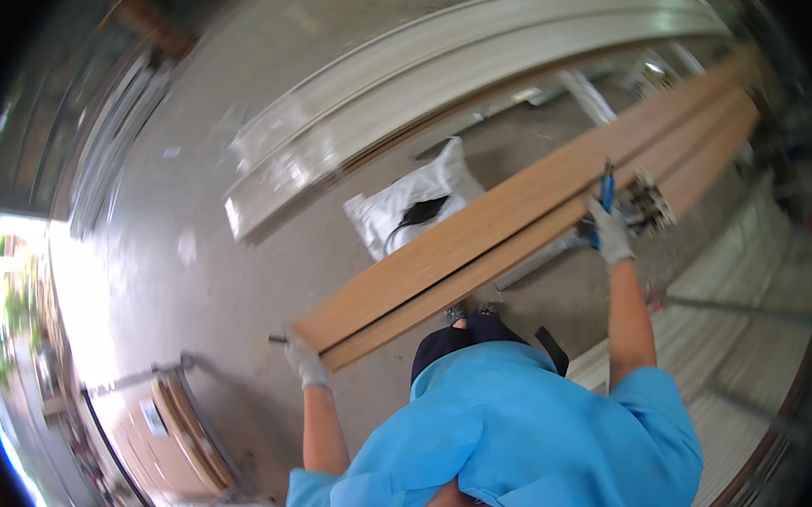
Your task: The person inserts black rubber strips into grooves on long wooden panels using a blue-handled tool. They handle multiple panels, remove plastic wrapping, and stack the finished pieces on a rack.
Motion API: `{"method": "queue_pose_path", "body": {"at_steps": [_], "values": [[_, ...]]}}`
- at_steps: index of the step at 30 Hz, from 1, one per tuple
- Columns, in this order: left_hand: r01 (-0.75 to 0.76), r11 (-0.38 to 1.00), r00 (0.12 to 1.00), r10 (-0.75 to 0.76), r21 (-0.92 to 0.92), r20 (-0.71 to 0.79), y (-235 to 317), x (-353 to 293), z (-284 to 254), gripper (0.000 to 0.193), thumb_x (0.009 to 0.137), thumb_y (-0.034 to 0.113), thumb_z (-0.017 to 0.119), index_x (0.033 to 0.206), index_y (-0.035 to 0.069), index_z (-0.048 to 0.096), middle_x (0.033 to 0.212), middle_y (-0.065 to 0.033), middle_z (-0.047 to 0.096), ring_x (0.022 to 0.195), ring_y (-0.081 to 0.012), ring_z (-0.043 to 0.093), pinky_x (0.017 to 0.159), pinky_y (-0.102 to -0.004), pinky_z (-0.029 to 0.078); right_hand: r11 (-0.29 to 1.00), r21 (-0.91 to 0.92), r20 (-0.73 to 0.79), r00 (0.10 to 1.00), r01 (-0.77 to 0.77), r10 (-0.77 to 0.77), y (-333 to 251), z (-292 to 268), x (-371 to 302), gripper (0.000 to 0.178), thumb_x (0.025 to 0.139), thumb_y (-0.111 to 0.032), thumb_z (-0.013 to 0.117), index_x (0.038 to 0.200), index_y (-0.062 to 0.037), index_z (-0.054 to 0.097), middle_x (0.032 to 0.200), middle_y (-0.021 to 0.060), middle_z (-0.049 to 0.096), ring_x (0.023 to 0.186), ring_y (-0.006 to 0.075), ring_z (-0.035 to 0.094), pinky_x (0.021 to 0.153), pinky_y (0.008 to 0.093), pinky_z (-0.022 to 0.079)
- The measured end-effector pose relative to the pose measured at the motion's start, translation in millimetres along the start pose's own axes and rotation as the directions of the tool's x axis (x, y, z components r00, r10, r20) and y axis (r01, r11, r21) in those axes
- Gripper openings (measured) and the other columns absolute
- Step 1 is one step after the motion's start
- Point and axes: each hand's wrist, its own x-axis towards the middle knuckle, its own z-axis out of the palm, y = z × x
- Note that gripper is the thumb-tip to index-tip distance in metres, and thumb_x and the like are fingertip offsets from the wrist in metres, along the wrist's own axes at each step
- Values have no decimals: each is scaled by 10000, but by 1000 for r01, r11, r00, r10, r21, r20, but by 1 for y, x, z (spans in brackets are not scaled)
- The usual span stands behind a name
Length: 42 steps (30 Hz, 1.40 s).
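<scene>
A long brown wood-look panel (463,248) with a dark lengthwise groove slants from near left to far right in front of me. My left hand (308,362), in a pale glove, is closed around its near left end. A short dark stick-like piece (278,340) juts out beside those fingers; its kind is unclear. My right hand (613,234), gloved too, is closed on a slim blue tool (607,188) at the panel's near edge. Motion blur hides the tool's exact kind. Just right of it, a heap of small metal parts (650,203) lies on brown boards (710,152).
Long plastic-wrapped white panels (380,92) lie across the far floor. A white sack (366,215) with a black item (423,209) on it rests behind the brown panel. Pale ribbed panels (751,306) fill the right side. Stacked cardboard (158,434) stands at lower left.
</scene>
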Motion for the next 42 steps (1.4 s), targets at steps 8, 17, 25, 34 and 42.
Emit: {"method": "queue_pose_path", "body": {"at_steps": [8,17,25,34,42], "values": [[306,899,950,-268,-314,159,-29,20,-20,687,1018,638,406,1168,-1,611,1078,-136,686,932,-248,667,858,-392,545,852,-468,1,964,234,-265,-67,28,-64,353,968,-192,657,1266,-28,560,935,59,653,683,98,615,562,246,498],[-92,995,887,93,-23,452,-46,174,-143,648,1023,618,412,1083,38,695,966,-122,739,849,-287,687,805,-356,519,933,221,76,949,284,-307,-36,245,-181,277,1027,-231,585,1245,-61,599,831,49,643,649,86,611,551,212,469],[-684,694,527,256,226,810,48,225,-195,473,1009,495,558,1134,68,719,1125,-127,715,956,-261,683,812,-377,515,940,194,31,956,281,-292,-34,400,-259,205,1013,-245,620,1138,-84,598,831,50,663,627,97,618,547,223,487],[-715,436,-122,692,-546,712,181,266,-109,523,1045,489,493,1014,2,683,897,-97,677,798,-172,631,770,-349,508,920,175,-155,933,350,-325,-38,455,-305,257,1035,-206,553,1247,-62,569,860,63,647,639,88,618,565,224,497],[30,924,322,353,-382,879,208,373,-72,427,1012,418,606,995,-3,675,728,3,546,544,-60,410,504,-251,325,943,-250,-214,937,222,-277,-28,512,-249,455,974,-162,575,1420,-95,511,911,59,674,582,95,608,531,275,511]]}}
